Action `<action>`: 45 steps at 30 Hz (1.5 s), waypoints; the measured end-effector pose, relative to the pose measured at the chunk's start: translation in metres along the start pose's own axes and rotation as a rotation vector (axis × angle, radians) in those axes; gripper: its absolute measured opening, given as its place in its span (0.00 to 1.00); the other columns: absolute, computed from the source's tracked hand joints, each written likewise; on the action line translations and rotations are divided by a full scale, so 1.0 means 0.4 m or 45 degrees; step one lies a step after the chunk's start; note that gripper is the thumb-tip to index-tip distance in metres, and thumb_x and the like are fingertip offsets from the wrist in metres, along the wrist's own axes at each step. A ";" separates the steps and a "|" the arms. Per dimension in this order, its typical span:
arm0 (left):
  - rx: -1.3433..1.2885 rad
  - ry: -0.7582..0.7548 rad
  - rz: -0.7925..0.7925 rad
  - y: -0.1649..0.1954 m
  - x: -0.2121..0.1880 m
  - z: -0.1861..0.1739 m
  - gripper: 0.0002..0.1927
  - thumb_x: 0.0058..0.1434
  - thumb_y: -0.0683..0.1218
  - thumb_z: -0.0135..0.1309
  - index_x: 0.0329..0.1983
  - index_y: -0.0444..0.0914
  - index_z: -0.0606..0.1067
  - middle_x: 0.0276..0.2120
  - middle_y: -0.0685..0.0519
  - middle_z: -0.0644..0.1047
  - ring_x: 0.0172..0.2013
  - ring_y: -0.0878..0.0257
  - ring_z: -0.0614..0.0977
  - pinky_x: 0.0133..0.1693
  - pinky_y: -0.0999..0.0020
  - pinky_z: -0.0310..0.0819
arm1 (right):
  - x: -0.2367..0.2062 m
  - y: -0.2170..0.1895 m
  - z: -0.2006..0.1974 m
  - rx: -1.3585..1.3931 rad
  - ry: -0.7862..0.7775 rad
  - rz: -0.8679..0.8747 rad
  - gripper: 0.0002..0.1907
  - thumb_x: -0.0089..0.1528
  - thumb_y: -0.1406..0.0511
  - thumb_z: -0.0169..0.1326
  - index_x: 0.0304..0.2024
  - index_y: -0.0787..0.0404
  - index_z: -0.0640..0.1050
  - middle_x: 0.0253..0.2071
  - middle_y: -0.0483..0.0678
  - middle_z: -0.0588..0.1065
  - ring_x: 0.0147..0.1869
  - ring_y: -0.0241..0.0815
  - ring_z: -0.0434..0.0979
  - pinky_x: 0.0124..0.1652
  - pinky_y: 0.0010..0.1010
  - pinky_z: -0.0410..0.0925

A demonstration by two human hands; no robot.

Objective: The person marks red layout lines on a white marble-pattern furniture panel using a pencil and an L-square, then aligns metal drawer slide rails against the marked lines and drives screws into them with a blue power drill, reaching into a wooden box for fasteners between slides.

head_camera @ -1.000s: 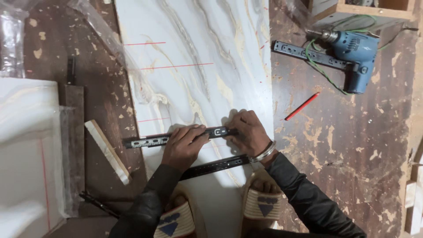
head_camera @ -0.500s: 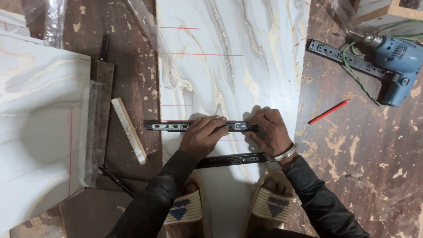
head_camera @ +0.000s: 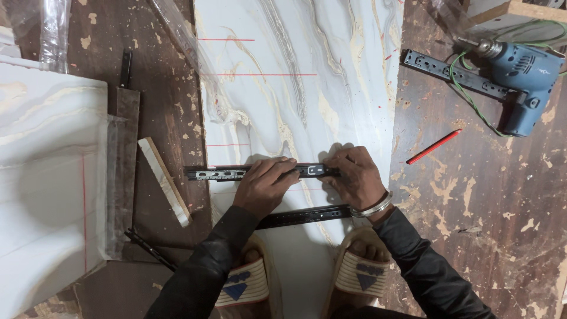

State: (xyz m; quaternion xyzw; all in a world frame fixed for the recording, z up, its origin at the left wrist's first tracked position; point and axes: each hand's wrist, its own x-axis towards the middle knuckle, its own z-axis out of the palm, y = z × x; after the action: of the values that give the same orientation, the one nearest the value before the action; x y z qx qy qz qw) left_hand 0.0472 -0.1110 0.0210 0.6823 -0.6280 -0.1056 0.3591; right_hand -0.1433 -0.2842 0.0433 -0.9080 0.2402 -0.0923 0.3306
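Both hands are pressing a black drawer slide (head_camera: 260, 172) flat on the marbled panel (head_camera: 295, 88): left hand (head_camera: 266, 186) closed over its middle, right hand (head_camera: 353, 177) gripping its end. No screws showing; a second slide (head_camera: 304, 216) is lying just beneath the wrists, unplaced.

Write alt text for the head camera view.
Both hands, left hand and right hand, press a black drawer slide across a marble-patterned board on the floor. A second slide lies near the sandalled feet; a blue drill and red pencil lie to the right.
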 end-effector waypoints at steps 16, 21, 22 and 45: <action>0.011 0.048 0.001 0.008 0.006 0.001 0.08 0.59 0.41 0.63 0.42 0.40 0.81 0.49 0.53 0.80 0.54 0.54 0.81 0.51 0.58 0.74 | 0.000 0.014 -0.006 0.099 -0.028 -0.009 0.19 0.49 0.67 0.70 0.43 0.59 0.82 0.43 0.50 0.75 0.50 0.54 0.73 0.47 0.43 0.70; -0.005 0.078 -0.001 0.009 0.009 0.006 0.07 0.60 0.41 0.63 0.42 0.40 0.81 0.49 0.53 0.81 0.53 0.55 0.81 0.51 0.57 0.75 | 0.003 0.019 -0.016 0.165 -0.007 -0.105 0.21 0.49 0.68 0.68 0.45 0.60 0.81 0.47 0.51 0.75 0.53 0.56 0.72 0.52 0.44 0.69; -0.007 0.080 0.006 0.010 0.010 0.007 0.07 0.60 0.41 0.62 0.42 0.40 0.81 0.48 0.53 0.81 0.53 0.54 0.82 0.50 0.57 0.75 | 0.001 0.019 -0.018 0.189 -0.021 -0.084 0.22 0.48 0.68 0.68 0.46 0.60 0.81 0.47 0.52 0.75 0.53 0.56 0.72 0.51 0.44 0.70; 0.092 0.007 -0.018 0.004 0.009 0.026 0.14 0.56 0.43 0.63 0.47 0.45 0.80 0.52 0.57 0.79 0.54 0.58 0.80 0.49 0.59 0.73 | 0.480 0.720 -0.628 -0.925 0.288 0.405 0.12 0.58 0.67 0.64 0.45 0.55 0.87 0.40 0.56 0.82 0.40 0.58 0.83 0.44 0.45 0.76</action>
State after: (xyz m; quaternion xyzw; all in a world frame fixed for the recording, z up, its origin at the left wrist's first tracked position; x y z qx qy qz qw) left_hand 0.0405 -0.1180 0.0158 0.6995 -0.6256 -0.0834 0.3353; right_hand -0.1666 -0.7112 0.0514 -0.9013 0.4294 -0.0485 -0.0299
